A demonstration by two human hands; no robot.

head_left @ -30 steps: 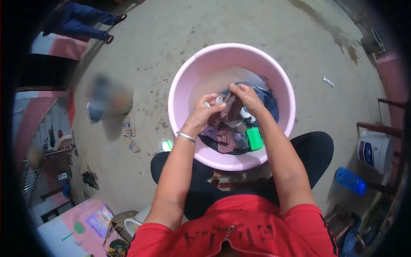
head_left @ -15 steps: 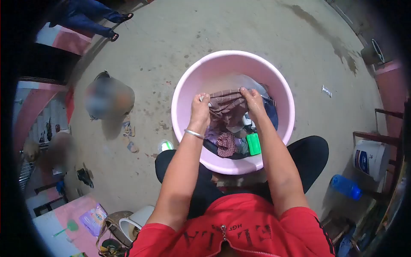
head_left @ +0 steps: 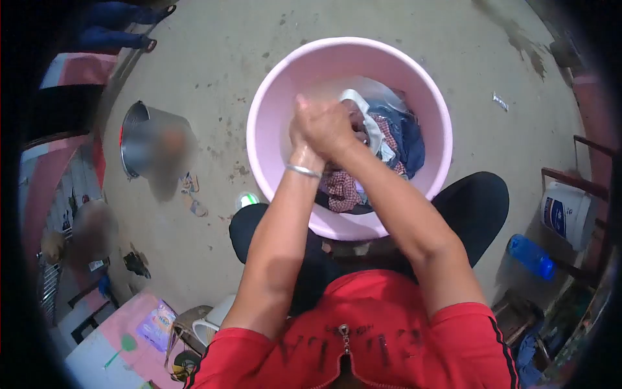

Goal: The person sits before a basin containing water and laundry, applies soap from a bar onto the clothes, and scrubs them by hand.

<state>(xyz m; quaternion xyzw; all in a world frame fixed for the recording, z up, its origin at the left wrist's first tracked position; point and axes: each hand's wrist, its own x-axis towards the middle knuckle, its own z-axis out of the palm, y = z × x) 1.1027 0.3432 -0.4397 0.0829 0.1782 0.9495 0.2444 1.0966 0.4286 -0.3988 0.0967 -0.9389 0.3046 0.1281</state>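
Both hands are pressed together over the pink tub (head_left: 272,84), slightly blurred. My left hand (head_left: 300,144) wears a silver bangle at the wrist and is mostly covered by my right hand (head_left: 329,129). Their fingers close around brown cloth (head_left: 357,118), of which only a part shows beside the right hand; the rest is hidden. Inside the tub lie wet clothes: a red checked cloth (head_left: 343,191), a white piece (head_left: 369,123) and a dark blue garment (head_left: 408,139). Cloudy water shows toward the tub's far side.
A metal bucket (head_left: 137,133) stands on the floor to the left, with sandals (head_left: 193,194) near it. A small tub with green and white (head_left: 247,200) sits by my left knee. On the right are a blue bottle (head_left: 531,257) and a white bucket (head_left: 569,214).
My hands have come together from holding the brown cloth stretched between them. The green box in the tub is no longer visible. The view has shifted, and the tub appears higher.
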